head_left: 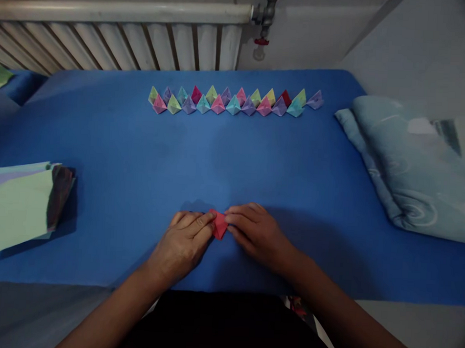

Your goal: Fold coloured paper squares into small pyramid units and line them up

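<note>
A small folded piece of red paper (220,226) lies on the blue surface near its front edge, between my two hands. My left hand (184,240) is closed on the paper's left side, its thumb and fingertips pressed against it. From the other side, the fingertips of my right hand (257,232) grip the right corner. The fingers cover both side edges of the paper; its middle and lower point show. Farther back stand two rows of small folded paper boats (233,105) in pink, green, purple, blue, yellow and red.
On the left lies a stack of coloured paper sheets (16,204), pale green on top. A folded light-blue patterned blanket (408,162) rests at the right. Behind the blue surface (148,154) are a white radiator (157,45) and a pipe valve with a red handle (262,41).
</note>
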### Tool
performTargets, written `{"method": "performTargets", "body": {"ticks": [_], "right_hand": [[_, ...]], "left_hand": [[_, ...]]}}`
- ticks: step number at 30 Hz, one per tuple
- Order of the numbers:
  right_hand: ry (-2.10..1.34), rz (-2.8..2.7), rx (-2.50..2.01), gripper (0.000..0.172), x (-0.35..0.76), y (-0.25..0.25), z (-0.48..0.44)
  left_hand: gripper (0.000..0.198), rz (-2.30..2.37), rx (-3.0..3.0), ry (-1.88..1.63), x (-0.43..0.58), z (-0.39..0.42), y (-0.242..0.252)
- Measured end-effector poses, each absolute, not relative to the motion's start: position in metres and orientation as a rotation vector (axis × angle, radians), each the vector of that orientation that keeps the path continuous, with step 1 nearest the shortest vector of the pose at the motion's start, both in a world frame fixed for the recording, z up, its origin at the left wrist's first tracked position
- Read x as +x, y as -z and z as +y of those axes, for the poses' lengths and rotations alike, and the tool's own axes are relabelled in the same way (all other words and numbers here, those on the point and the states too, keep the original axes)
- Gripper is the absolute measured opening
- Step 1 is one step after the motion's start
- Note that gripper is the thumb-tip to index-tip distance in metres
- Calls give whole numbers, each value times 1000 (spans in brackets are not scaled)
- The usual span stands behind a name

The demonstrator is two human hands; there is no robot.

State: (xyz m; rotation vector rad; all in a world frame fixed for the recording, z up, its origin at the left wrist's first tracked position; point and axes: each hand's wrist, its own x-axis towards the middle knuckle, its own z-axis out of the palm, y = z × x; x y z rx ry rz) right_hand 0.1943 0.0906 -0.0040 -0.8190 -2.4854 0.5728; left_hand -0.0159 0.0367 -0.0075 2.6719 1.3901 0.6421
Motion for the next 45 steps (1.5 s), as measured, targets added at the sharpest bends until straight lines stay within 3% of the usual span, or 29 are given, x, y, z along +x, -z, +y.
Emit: {"method": "performTargets", "body": {"ticks": [9,25,45], "right_hand": [[-556,-2481,-856,18,193,7,91],[-621,-2341,-956,15,187,4,92],[-776,-2453,-1259,14,174,-14,101]], "left_hand": [[34,1383,2596,-724,-15,40,6],[18,1501,2409,-821,-8,43,4],[16,1828,2017,-841,10,47,4]]}}
